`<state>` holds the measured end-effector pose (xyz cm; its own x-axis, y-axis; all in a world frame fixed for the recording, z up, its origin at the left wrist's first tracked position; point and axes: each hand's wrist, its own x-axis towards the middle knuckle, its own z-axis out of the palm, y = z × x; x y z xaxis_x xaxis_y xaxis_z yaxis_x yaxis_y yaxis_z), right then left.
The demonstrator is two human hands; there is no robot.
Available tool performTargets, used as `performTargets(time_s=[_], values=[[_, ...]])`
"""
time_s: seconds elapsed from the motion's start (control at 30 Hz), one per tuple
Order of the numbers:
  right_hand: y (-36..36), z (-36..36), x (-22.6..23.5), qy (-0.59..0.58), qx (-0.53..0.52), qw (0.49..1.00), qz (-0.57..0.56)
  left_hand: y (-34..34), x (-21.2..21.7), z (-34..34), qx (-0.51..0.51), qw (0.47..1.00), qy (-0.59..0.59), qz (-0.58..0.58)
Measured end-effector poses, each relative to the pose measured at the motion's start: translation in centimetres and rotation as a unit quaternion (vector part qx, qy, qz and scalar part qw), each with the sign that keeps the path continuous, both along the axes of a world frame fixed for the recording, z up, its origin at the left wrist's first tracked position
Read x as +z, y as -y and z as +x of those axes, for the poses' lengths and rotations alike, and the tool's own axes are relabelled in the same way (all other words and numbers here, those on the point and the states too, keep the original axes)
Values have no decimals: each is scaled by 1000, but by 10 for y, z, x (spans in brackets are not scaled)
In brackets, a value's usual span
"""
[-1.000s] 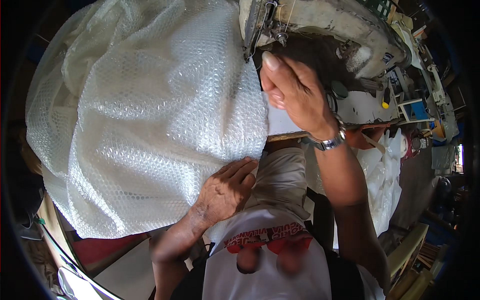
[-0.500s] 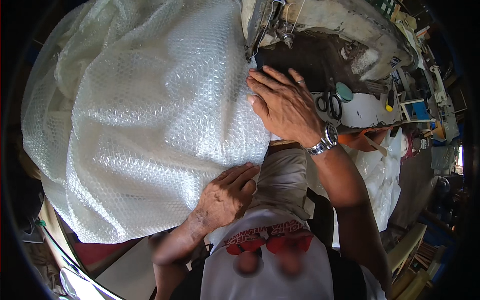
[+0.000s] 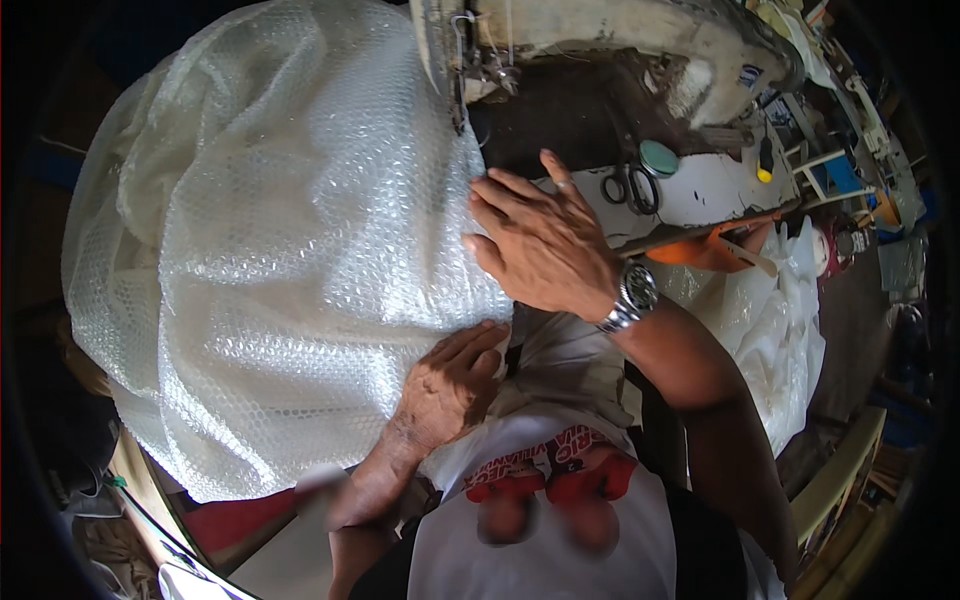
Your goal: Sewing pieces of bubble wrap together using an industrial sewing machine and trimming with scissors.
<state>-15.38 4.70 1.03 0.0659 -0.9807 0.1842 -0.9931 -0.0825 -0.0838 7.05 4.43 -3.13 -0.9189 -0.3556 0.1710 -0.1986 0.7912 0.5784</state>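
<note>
Right hand (image 3: 548, 245) has splayed onto bumpy bubble wrap (image 3: 290, 240); left hand (image 3: 446, 390) lies flat, unclenched.

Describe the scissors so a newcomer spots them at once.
Start at the big sewing machine at the top, then drop to the white tabletop. Right of the right hand, beside a round green disc, lie the scissors, set apart by two dark loop handles.
</note>
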Motion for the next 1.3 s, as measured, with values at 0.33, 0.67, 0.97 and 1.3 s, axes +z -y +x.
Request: performTargets(time_s=[0.33,0.67,0.97,1.3], values=[[-50,6,-4,6,25,1000,-2,-1,-2,-1,-6,1000,2,-5],[-68,14,-15,89,40,995,18,-5,-6,-2,24,1000,-8,-4],[-89,16,-22,103,18,993,-53,-12,-4,-9,9,1000,0,-11],[-84,-129,2,17,-278,960,-16,-18,-2,-4,42,999,-15,-12]])
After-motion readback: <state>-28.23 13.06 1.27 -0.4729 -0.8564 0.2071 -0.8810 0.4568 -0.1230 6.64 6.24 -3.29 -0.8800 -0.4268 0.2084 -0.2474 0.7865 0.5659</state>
